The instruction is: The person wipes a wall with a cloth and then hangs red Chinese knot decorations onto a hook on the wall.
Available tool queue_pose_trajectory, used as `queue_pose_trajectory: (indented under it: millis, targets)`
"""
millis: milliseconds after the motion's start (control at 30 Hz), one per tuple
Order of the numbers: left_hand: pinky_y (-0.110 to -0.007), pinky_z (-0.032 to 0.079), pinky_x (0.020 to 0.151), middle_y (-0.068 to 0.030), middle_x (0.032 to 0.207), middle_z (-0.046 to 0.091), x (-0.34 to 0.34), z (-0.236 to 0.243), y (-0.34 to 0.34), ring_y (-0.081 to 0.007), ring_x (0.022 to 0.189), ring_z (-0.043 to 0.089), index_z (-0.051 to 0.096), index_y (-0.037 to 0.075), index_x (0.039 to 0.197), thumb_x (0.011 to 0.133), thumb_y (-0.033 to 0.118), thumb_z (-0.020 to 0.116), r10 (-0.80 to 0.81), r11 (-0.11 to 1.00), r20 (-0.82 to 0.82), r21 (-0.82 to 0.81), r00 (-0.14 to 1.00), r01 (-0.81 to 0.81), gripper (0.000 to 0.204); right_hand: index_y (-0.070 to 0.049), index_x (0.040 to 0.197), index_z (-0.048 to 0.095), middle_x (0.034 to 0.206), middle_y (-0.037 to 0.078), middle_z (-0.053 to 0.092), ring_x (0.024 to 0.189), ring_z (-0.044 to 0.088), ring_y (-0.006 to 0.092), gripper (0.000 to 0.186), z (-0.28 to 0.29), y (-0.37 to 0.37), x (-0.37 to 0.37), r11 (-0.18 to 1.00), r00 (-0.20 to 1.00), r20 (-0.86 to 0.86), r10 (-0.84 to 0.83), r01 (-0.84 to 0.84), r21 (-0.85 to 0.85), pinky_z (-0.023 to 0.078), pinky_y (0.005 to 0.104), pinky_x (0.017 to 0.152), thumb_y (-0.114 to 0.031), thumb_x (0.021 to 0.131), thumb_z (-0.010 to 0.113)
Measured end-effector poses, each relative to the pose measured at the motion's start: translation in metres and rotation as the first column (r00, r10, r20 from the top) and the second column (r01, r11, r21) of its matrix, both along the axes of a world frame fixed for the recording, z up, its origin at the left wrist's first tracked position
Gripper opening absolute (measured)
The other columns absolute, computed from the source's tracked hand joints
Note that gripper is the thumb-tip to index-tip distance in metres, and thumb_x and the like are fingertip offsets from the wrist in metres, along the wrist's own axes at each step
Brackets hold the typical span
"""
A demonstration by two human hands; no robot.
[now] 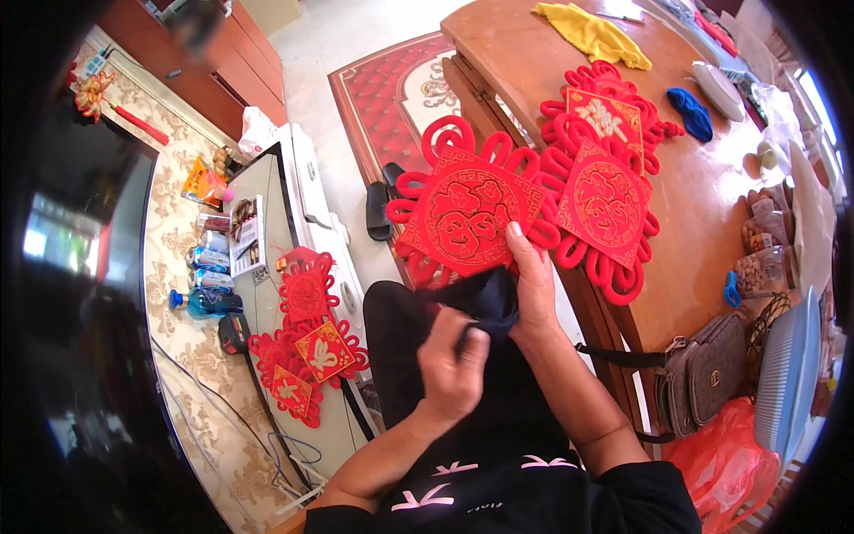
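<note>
In front of me I hold a red Chinese knot ornament (471, 209), a diamond panel with gold patterning edged by looped red cord. My right hand (536, 289) grips its lower right edge, the thumb pressed on the panel. Just below hangs a dark navy cloth (487, 301), touching the ornament's bottom corner. My left hand (452, 367) is closed on that cloth, its fingers slightly blurred. A second red knot ornament (607, 203) adjoins the held one on the right, reaching over the table edge. Behind it lies another, with a gold-bordered panel (614, 116).
More red knot ornaments (307, 343) rest on a cabinet at left, near bottles (212, 304) and a large dark screen (80, 267). The wooden table (689, 200) carries a yellow cloth (594, 34), a blue cloth (689, 114) and jars (767, 267). A brown bag (703, 369) hangs beside it.
</note>
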State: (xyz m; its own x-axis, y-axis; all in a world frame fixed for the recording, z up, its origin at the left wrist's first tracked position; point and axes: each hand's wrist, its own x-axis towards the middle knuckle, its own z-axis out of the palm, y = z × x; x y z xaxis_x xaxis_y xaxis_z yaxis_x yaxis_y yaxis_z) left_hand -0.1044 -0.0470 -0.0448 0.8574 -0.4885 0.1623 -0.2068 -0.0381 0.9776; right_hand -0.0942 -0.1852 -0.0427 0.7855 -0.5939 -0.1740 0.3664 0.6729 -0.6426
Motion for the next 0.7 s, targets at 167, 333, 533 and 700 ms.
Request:
queue_pose_trajectory:
  millis: [167, 333, 533, 700]
  targets:
    - [-0.028, 0.045, 0.082, -0.0026, 0.090, 0.063, 0.033, 0.006, -0.007, -0.0121, 0.085, 0.057, 0.063, 0.000, 0.094, 0.105, 0.034, 0.043, 0.294, 0.952, -0.071, -0.061, 0.953, -0.299, 0.041, -0.001, 0.131, 0.049, 0.127, 0.011, 0.059, 0.116, 0.058, 0.0200, 0.035, 0.001, 0.008, 0.002, 0.997, 0.997, 0.042, -0.066, 0.067, -0.032, 0.045, 0.0375, 0.101, -0.015, 0.100, 0.050]
    - [-0.033, 0.050, 0.083, -0.0069, 0.091, 0.062, 0.044, 0.007, 0.005, -0.0174, 0.085, 0.062, 0.060, 0.001, 0.095, 0.102, 0.041, 0.046, 0.328, 0.872, -0.363, -0.238, 0.872, -0.427, 0.043, 0.000, 0.131, 0.048, 0.125, 0.012, 0.059, 0.115, 0.059, 0.0213, 0.035, 0.001, 0.006, -0.007, 0.991, 0.991, 0.048, -0.122, 0.125, -0.054, 0.047, 0.0389, 0.101, -0.018, 0.100, 0.050]
    - [-0.034, 0.041, 0.098, -0.0118, 0.125, 0.054, 0.060, -0.017, 0.013, -0.0182, 0.115, 0.052, 0.047, 0.001, 0.131, 0.098, 0.050, 0.051, 0.039, 0.878, -0.513, -0.391, 0.857, -0.275, 0.059, 0.001, 0.130, 0.048, 0.124, 0.013, 0.060, 0.110, 0.061, 0.0219, 0.039, 0.005, 0.007, -0.012, 0.998, 0.997, 0.034, -0.062, 0.062, 0.001, 0.048, 0.0388, 0.100, -0.024, 0.101, 0.050]
    - [-0.032, 0.042, 0.099, -0.0089, 0.122, 0.060, 0.055, 0.003, 0.010, -0.0173, 0.110, 0.058, 0.051, -0.002, 0.130, 0.091, 0.033, 0.070, -0.024, 0.885, -0.430, -0.429, 0.903, -0.180, 0.056, 0.002, 0.121, 0.058, 0.111, 0.009, 0.066, 0.099, 0.062, 0.0149, 0.037, -0.021, 0.004, -0.014, 0.970, 0.962, -0.131, 0.238, -0.242, -0.019, 0.049, 0.0327, 0.088, -0.027, 0.099, 0.056]
